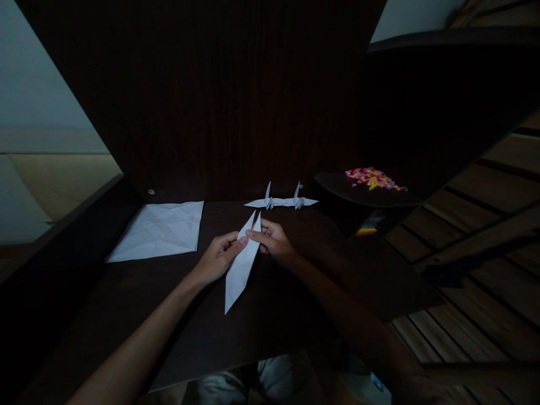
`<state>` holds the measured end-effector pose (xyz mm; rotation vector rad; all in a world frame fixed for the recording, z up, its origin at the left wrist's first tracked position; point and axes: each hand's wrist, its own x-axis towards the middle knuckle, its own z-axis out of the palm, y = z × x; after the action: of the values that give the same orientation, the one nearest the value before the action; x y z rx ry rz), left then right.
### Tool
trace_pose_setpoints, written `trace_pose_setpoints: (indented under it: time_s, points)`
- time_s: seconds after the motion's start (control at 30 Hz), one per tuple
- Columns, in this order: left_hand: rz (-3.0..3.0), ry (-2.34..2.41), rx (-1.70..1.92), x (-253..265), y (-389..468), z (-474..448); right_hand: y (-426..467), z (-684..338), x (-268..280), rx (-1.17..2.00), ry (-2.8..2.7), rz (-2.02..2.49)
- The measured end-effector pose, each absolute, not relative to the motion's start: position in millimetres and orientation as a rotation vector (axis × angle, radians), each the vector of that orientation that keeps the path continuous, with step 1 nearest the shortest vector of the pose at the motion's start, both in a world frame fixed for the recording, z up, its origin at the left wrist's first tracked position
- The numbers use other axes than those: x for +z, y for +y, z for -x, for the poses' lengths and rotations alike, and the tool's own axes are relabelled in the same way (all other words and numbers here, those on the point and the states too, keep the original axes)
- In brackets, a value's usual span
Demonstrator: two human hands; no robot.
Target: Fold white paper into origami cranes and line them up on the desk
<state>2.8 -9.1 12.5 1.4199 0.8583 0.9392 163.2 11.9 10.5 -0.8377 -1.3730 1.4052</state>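
Observation:
A folded white sheet of paper [239,273], long and diamond-shaped with two narrow points at its far end, is held between both hands above the dark table. My left hand [223,253] pinches its left edge, thumb on top. From the right, my right hand [272,239] grips the upper part, with its thumb across the paper near the slit between the points. Some fingers of both hands are hidden behind the paper. Just beyond the hands stand two joined white origami cranes [283,201], their thin necks pointing up.
Creased white sheets [160,230] lie flat at the left of the dark table [185,315]. A small corner shelf [337,185] at the right bears a pile of pink, red and yellow bits [373,178]. A tall dark panel [236,101] rises behind the table.

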Motion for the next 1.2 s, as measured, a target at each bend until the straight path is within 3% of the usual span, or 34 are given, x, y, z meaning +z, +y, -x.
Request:
trace_pose_setpoints:
  time_s: [0.3,0.9,1.2]
  points:
    - [-1.367,0.886,0.896,20,-12,-4,13,-165,9,1.395,-1.360,0.883]
    - [-1.438,0.821,0.678,13,-13,-6,7,-165,13,1.060,-1.445,0.985]
    - [-1.434,0.802,0.692,10,-11,-5,10,-164,13,1.168,-1.417,0.965]
